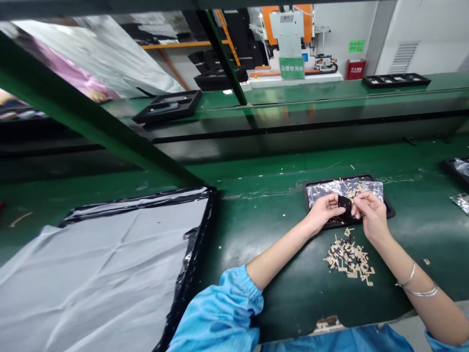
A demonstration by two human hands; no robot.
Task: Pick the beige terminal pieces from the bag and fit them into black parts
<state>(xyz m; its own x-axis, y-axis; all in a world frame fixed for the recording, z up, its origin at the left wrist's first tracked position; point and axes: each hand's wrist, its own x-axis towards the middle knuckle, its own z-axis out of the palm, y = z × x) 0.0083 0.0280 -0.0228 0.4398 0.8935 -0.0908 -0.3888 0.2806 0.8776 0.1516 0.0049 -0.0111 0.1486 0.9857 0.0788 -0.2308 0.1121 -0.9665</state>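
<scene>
A small flat black piece (344, 207) is pinched between the thumb and fingers of my left hand (326, 210). My right hand (371, 211) is closed at that piece's right edge, its fingertips pressed together; whatever they grip is too small to make out. Both hands are above a black tray (389, 209) lined with clear plastic bags (322, 188), where small tan bits (353, 188) are scattered. Just in front of the tray, a loose pile of small tan and black scraps (350, 256) lies on the green table (271, 244).
At left lies a large black-edged tray covered with a whitish sheet (110, 264). A green post (120, 132) slants across the left side. Behind are a raised green shelf (311, 95) with black trays (170, 105) and an orange-white machine (287, 34). Someone's pink sleeve (69, 68) shows at far left.
</scene>
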